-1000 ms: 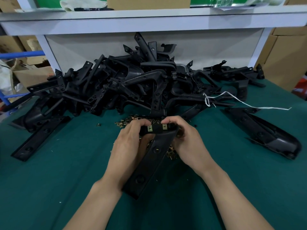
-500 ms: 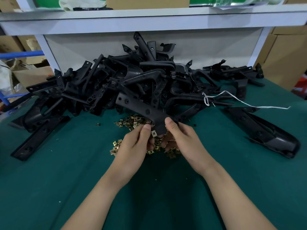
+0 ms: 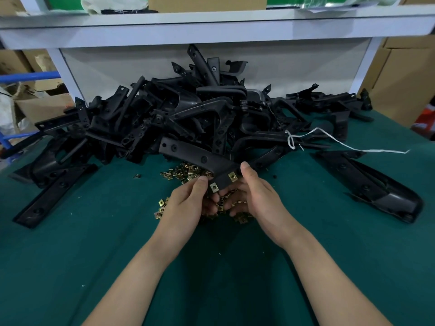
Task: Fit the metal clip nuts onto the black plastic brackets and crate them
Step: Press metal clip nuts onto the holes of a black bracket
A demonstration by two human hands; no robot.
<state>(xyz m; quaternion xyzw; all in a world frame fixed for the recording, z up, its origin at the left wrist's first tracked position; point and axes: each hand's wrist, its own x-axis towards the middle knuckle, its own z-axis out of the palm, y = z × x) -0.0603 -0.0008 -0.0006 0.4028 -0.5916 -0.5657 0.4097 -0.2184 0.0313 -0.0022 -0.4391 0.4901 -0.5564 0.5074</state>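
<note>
Left hand [image 3: 188, 203] and right hand [image 3: 261, 198] pinch the near end of one black bracket [image 3: 195, 156], which stretches toward 10 o'clock. Two fitted clip nuts [image 3: 213, 187] sit between the thumbs, and loose nuts [image 3: 183, 172] lie on the desk [image 3: 94, 255] beneath.

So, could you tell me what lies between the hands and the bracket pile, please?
In the head view, loose clip nuts lie there on the green table, under the held bracket.
</note>
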